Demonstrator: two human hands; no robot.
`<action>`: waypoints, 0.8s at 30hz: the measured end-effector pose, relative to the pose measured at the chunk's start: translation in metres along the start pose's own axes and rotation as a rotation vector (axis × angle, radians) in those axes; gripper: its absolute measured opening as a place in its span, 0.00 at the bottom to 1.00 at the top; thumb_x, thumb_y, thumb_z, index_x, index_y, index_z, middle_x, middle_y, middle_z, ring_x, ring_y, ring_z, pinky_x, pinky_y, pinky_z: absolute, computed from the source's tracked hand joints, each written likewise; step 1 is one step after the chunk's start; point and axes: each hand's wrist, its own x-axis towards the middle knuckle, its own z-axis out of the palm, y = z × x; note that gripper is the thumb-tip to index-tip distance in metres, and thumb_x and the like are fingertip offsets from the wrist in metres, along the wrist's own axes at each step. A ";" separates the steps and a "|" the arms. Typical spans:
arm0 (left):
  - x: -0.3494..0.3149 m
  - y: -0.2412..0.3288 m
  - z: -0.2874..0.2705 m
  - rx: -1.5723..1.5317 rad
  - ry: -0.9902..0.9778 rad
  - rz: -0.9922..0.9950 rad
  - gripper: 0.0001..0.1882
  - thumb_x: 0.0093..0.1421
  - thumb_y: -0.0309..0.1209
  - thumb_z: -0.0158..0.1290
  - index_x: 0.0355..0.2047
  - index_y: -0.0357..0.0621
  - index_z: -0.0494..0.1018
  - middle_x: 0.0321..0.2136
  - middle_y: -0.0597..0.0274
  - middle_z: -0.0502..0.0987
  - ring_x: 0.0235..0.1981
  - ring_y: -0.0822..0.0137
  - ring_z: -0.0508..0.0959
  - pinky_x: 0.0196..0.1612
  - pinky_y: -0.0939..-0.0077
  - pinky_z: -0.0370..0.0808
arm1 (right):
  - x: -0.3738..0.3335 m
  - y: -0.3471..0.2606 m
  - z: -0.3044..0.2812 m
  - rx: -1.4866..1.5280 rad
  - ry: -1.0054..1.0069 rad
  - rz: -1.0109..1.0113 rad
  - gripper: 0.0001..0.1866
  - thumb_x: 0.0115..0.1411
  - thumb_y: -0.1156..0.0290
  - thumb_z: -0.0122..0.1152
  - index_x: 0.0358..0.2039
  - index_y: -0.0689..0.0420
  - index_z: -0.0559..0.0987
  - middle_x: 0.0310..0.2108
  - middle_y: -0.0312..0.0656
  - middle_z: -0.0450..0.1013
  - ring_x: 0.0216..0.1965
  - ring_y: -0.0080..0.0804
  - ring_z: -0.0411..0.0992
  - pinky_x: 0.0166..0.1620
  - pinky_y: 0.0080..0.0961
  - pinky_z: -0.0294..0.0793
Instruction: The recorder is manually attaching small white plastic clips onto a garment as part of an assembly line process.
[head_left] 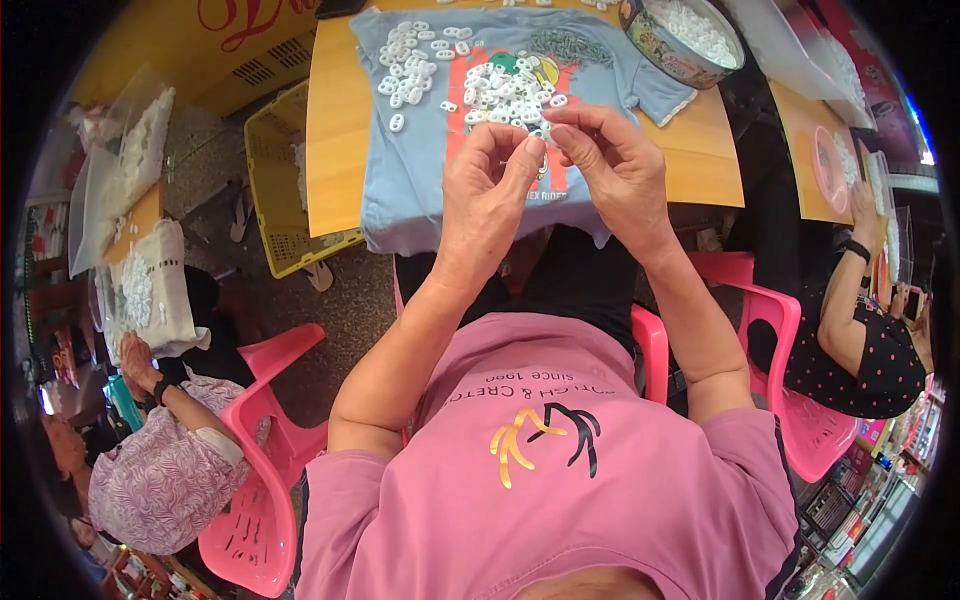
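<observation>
The work looks partway along: white plastic pieces [403, 78] lie scattered at the upper left of the blue shirt [395, 190] spread on the table [335, 130], while a denser white heap [500, 92] sits at top centre, and which of the two is finished cannot be told; the grey-green heap [570, 46] and the filled round tin [664, 57] at upper right suggest plenty is left; at upper centre, the left hand [484, 190] has its thumb and forefinger pinched on what appears to be a small white piece [538, 132], at the fingertips and just below the dense heap, and the right hand [622, 178] meets it from the right, but whether its grip holds anything cannot be told
</observation>
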 end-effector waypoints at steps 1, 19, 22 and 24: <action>0.000 0.000 0.000 0.001 0.000 0.000 0.09 0.64 0.31 0.55 0.35 0.38 0.70 0.29 0.70 0.72 0.28 0.83 0.69 0.31 0.85 0.68 | 0.001 0.001 0.000 0.001 0.000 0.000 0.10 0.63 0.74 0.58 0.44 0.63 0.78 0.40 0.36 0.76 0.33 0.18 0.71 0.38 0.15 0.73; 0.000 -0.017 -0.008 -0.093 -0.026 0.010 0.08 0.64 0.29 0.55 0.38 0.37 0.70 0.33 0.64 0.76 0.37 0.74 0.78 0.41 0.80 0.73 | -0.005 0.013 0.013 0.371 0.026 0.272 0.11 0.64 0.73 0.58 0.44 0.64 0.77 0.37 0.37 0.76 0.35 0.20 0.74 0.42 0.17 0.74; -0.002 -0.015 -0.010 -0.106 -0.046 0.080 0.09 0.63 0.28 0.55 0.41 0.38 0.70 0.37 0.64 0.75 0.39 0.75 0.76 0.41 0.81 0.73 | -0.004 0.006 0.011 0.392 0.033 0.309 0.11 0.64 0.71 0.58 0.44 0.64 0.78 0.37 0.38 0.76 0.35 0.21 0.74 0.42 0.18 0.74; -0.001 -0.021 -0.014 -0.087 -0.049 0.123 0.13 0.64 0.31 0.55 0.46 0.39 0.69 0.44 0.63 0.73 0.43 0.75 0.74 0.43 0.80 0.72 | -0.002 0.002 0.010 0.430 -0.004 0.307 0.13 0.64 0.71 0.59 0.47 0.63 0.76 0.38 0.38 0.76 0.36 0.21 0.74 0.43 0.18 0.73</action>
